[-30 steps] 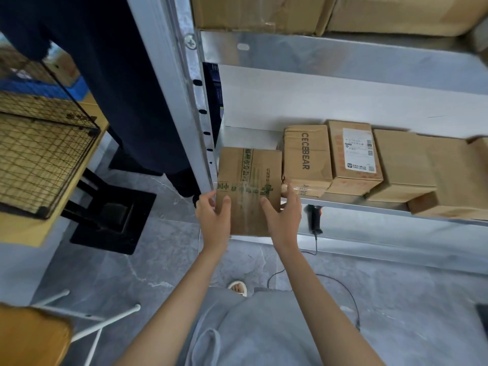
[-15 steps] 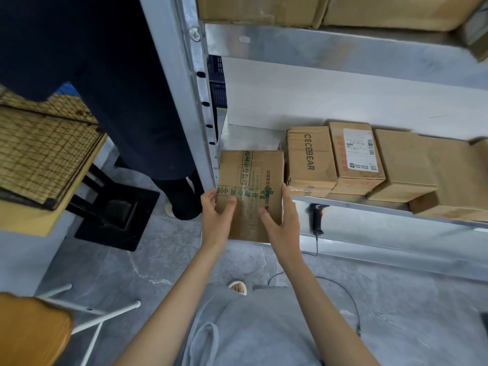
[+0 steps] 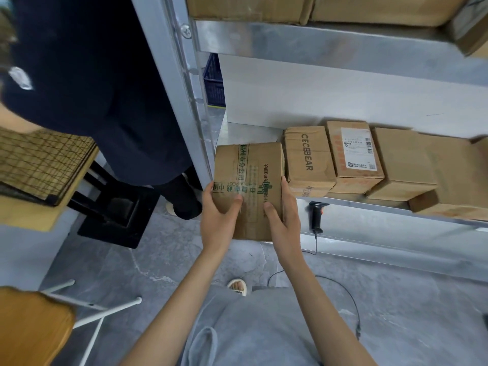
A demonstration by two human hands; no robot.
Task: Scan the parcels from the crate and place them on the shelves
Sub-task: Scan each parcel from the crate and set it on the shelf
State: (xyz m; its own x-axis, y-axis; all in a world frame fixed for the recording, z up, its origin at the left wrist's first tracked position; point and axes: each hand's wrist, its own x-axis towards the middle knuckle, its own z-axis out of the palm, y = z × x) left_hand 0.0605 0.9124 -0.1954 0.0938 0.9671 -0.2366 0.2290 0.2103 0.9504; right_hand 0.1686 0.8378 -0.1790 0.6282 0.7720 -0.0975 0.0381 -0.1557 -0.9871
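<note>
A brown cardboard parcel (image 3: 248,180) with green print lies half on the left end of the metal shelf (image 3: 351,200), its near end sticking out over the edge. My left hand (image 3: 217,217) grips its near left corner, thumb on top. My right hand (image 3: 284,220) holds its right side, fingers along the edge and thumb on top. To its right a "CECEBEAR" parcel (image 3: 307,159), a labelled parcel (image 3: 353,154) and more plain boxes (image 3: 404,165) stand in a row on the same shelf. A black handheld scanner (image 3: 317,215) hangs by its cable under the shelf edge.
The shelf's grey upright post (image 3: 182,83) stands just left of the parcel. A person in dark clothes (image 3: 87,83) stands beyond it. A wire-mesh crate (image 3: 39,162) sits on a table at the left. A wooden stool (image 3: 31,326) is at the lower left. Boxes fill the upper shelf (image 3: 317,9).
The parcel has slid a little further onto the shelf beside the CECEBEAR box. My hands stayed on it. The person in dark clothes has moved closer on the left.
</note>
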